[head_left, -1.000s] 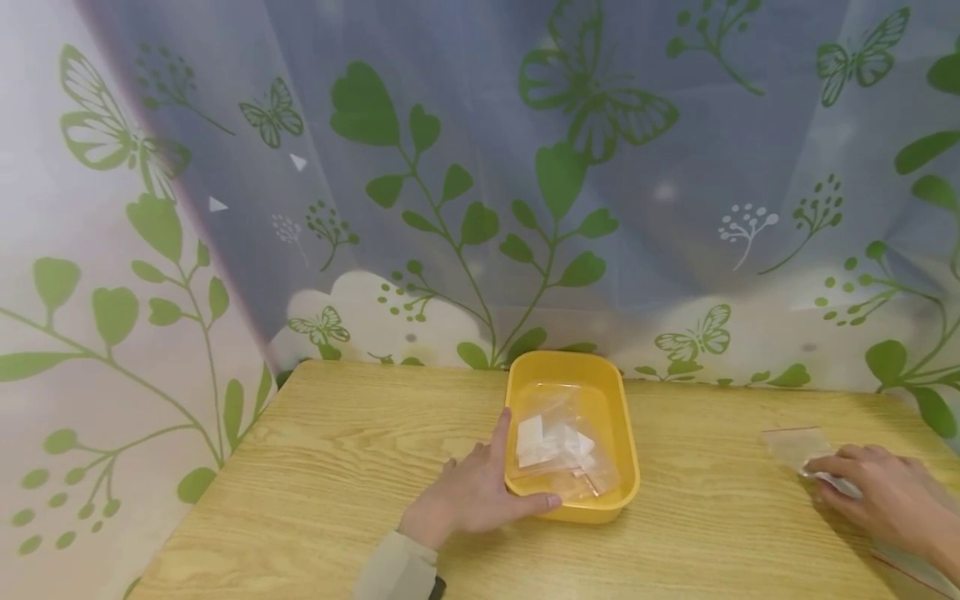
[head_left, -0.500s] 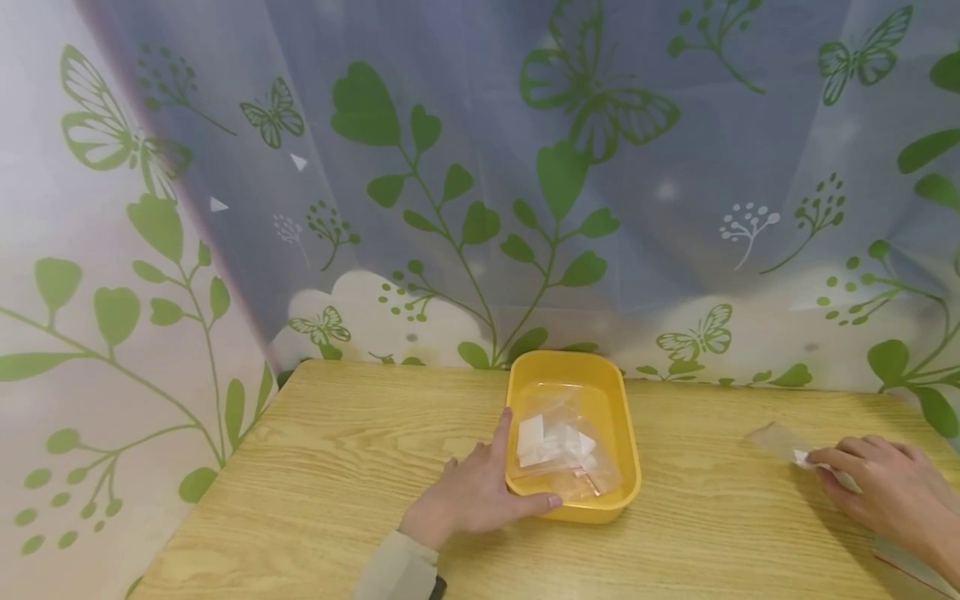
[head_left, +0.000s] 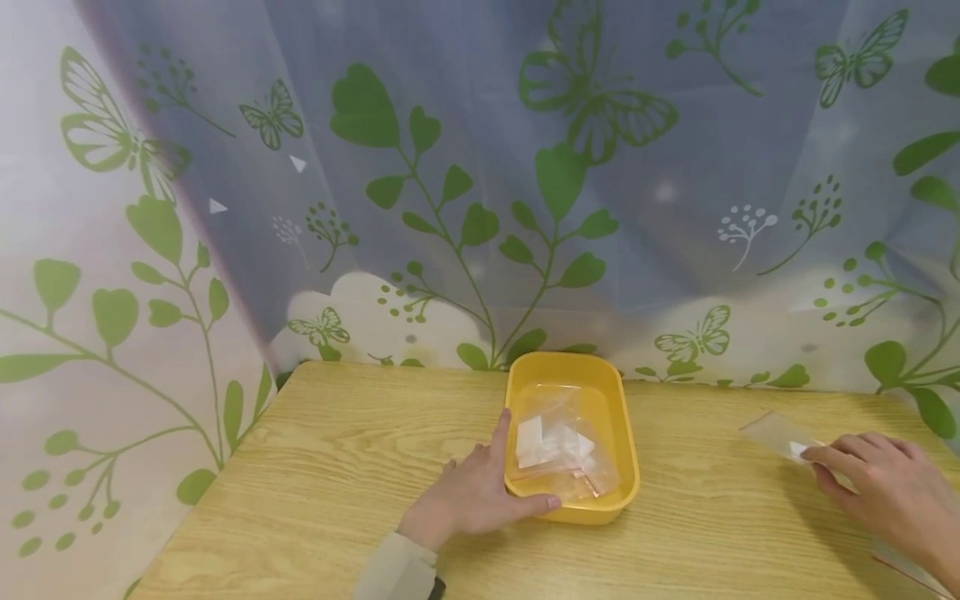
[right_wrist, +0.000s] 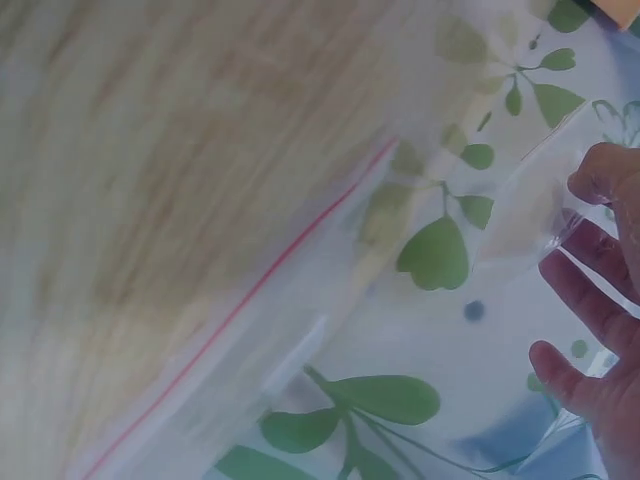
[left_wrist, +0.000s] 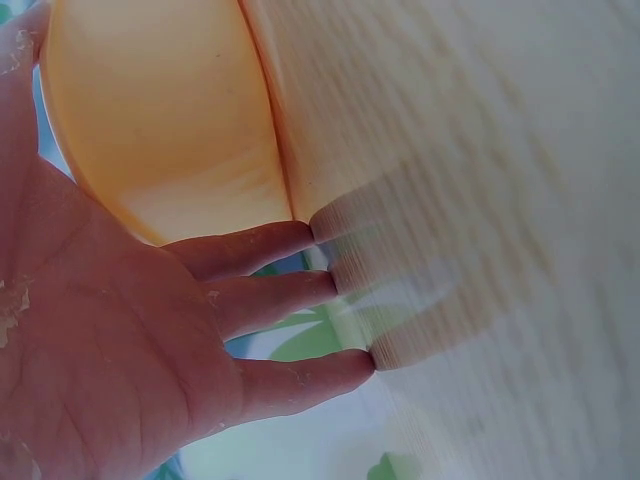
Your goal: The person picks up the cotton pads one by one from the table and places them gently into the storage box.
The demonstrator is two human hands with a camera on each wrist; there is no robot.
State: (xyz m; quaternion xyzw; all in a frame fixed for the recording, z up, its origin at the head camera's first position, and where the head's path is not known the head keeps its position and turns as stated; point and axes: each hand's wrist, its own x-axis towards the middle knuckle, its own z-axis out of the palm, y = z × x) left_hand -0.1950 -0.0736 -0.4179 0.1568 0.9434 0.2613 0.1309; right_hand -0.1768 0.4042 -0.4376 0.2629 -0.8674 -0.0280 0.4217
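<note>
My left hand (head_left: 476, 498) rests against the near left corner of a yellow plastic tray (head_left: 632, 450), thumb over the front rim and forefinger along the left side. In the left wrist view its other fingers (left_wrist: 300, 385) are straight, tips on the table. Several clear zip bags (head_left: 551, 446) with white pieces lie in the tray. To the right, my right hand (head_left: 888, 492) pinches a small clear zip bag (head_left: 772, 435) with something white in it. That bag (right_wrist: 525, 215) appears raised off the table in the right wrist view.
Another zip bag (head_left: 907, 573) with a red seal line lies on the table partly under my right wrist; this bag (right_wrist: 260, 310) also shows in the right wrist view. The wooden table (head_left: 360, 433) ends at a curtain (head_left: 465, 167) printed with leaves and butterflies.
My right hand has picked the zip bag up off the table, and its free end has swung left and tilted up. My left hand and the tray have stayed put.
</note>
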